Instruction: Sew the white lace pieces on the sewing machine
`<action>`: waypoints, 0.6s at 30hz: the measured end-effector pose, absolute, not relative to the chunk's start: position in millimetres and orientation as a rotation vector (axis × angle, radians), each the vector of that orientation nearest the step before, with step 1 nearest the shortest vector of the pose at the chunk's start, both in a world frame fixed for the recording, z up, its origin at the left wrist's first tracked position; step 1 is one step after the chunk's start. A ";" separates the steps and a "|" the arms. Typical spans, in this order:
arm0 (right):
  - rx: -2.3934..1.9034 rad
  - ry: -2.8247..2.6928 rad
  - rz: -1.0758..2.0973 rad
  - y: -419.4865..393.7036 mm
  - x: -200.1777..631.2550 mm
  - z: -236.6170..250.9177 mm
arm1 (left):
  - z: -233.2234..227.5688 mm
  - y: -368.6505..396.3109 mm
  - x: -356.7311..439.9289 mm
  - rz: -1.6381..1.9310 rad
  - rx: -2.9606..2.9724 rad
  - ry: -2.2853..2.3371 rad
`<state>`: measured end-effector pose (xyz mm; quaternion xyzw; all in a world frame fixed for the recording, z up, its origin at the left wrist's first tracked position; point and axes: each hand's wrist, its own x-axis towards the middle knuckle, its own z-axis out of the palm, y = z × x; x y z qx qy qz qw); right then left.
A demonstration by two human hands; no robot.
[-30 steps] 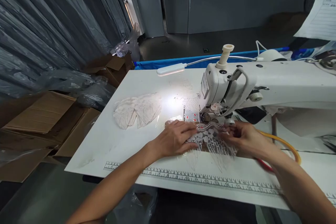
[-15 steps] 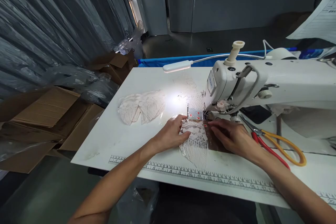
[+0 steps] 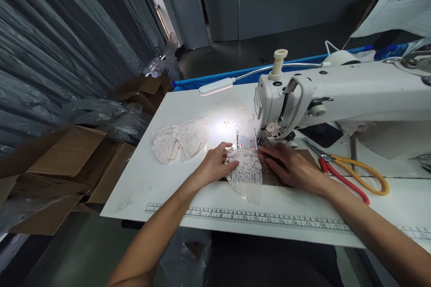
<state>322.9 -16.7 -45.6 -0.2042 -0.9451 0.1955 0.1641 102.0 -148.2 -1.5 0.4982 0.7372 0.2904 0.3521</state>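
A piece of cream lace with long fringe (image 3: pixel 246 174) lies at the front of the white sewing machine (image 3: pixel 340 98), its top edge close to the presser foot. My left hand (image 3: pixel 215 167) is open at the lace's left side, thumb resting on it and index finger stretched toward the metal plate (image 3: pixel 245 142). On the right, my open right hand (image 3: pixel 294 167) rests over a brown sheet (image 3: pixel 274 178), its index fingertip at the lace's right edge near the needle area. Part of the brown sheet is hidden under the lace and hand.
Red-and-yellow-handled scissors (image 3: pixel 353 172) lie right of my right hand. Another cream lace piece (image 3: pixel 182 139) is on the table's left. A lamp (image 3: pixel 217 86) lights the work. Printed ruler marks (image 3: pixel 245 219) run along the front edge. Open cardboard boxes (image 3: pixel 67 157) stand left.
My right hand has flattened, its index finger now stretched closer to the needle. The left hand stays at the lace with its index finger a little more raised. The camera view has shifted right.
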 end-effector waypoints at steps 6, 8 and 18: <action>-0.433 -2.665 0.709 -24.3 330.3 -39.8 | -9.3 -143.9 94.2 0.828 1.193 1.842; -0.390 -2.684 0.644 -26.5 328.8 -40.9 | -10.3 -142.9 93.6 0.839 1.173 1.821; -0.398 -2.667 0.561 -30.3 327.8 -43.3 | -12.9 -140.9 91.0 0.844 1.132 1.793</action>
